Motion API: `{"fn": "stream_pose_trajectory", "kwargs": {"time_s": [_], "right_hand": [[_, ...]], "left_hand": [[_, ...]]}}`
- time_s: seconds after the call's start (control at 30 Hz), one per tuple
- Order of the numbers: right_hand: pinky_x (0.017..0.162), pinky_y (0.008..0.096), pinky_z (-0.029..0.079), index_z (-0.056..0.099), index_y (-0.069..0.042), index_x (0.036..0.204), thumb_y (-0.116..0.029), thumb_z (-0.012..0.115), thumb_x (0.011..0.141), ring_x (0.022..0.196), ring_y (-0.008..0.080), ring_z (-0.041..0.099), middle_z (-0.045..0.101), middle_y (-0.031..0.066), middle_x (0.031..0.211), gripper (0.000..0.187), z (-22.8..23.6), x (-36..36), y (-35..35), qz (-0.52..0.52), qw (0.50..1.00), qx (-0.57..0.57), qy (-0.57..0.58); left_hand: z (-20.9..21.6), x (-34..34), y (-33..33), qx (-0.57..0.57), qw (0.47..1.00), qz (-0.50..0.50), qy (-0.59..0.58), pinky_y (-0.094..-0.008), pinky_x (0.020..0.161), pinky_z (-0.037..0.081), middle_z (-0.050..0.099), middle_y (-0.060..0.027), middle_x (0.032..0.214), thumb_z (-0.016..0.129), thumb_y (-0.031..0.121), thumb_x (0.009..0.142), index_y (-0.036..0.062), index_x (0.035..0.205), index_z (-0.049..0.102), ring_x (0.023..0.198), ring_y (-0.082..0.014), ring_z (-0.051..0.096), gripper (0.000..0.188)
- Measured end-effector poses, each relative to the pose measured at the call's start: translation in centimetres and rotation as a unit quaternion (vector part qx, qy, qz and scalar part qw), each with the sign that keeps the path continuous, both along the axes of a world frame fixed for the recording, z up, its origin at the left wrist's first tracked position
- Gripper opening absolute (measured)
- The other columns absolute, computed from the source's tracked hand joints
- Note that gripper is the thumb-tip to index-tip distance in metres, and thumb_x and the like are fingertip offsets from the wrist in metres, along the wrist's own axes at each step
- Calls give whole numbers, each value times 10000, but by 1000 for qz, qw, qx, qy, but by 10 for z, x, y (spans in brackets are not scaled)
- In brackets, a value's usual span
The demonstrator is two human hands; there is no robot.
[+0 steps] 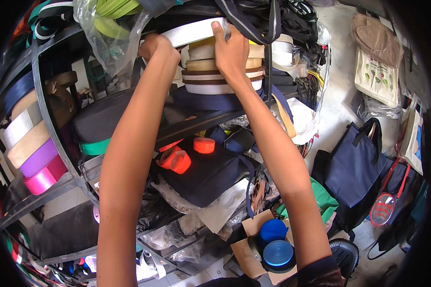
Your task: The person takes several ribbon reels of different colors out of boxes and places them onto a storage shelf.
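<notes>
Both hands reach up to a shelf stacked with rolls of webbing. My right hand (232, 48) grips the right side of a wide white webbing roll (190, 32), its thumb pressed on the near face and its fingers behind. At the roll's left end my left hand (159, 48) is closed round the edge, most of its fingers hidden. The white roll sits tilted at the top of the stack. Just under it lie yellow and cream rolls (201, 51), then a brown and white striped roll (201, 76). A wide navy roll (206, 99) forms the bottom.
A black metal shelf post (52, 105) stands left, beside purple (39, 157) and pink rolls (47, 177). Orange rolls (179, 161) lie on dark fabric below. A cardboard box (246, 253) holds blue rolls. Bags, including a navy tote (354, 160), hang right. A black zipper (251, 24) droops overhead.
</notes>
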State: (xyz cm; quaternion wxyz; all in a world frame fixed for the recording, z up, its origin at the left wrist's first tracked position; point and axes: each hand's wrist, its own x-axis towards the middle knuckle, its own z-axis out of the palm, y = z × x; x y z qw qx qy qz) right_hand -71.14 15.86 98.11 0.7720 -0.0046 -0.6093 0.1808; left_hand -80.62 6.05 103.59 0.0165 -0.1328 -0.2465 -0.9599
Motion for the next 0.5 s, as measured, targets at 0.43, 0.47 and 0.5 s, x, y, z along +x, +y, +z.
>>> {"fn": "stream_pose_trajectory", "kwargs": {"time_s": [0.43,0.47,0.5], "right_hand": [[912,410,431,654,64,1109,-263,631,893,1003,350,561,660,230,1049,393,-15,-4,-22,119,988,-25,96],[910,412,435,667,59,1090,-245,629,892,997,348,562,669,216,1057,365,-14,-8,-24,128,987,-13,97],[907,414,439,679,53,1072,-227,626,891,992,346,564,678,201,1066,338,-13,-11,-25,138,986,-1,97]], "left_hand": [[-32,49,-19,60,994,59,-68,-406,764,601,589,-240,1171,397,165,904,-97,1200,519,939,-325,670,414],[-31,44,-24,56,994,69,-65,-409,770,599,590,-235,1172,391,168,908,-84,1207,520,938,-323,670,411],[-30,41,-25,52,993,80,-62,-413,777,596,592,-231,1173,386,171,913,-71,1215,521,937,-322,670,409]]}}
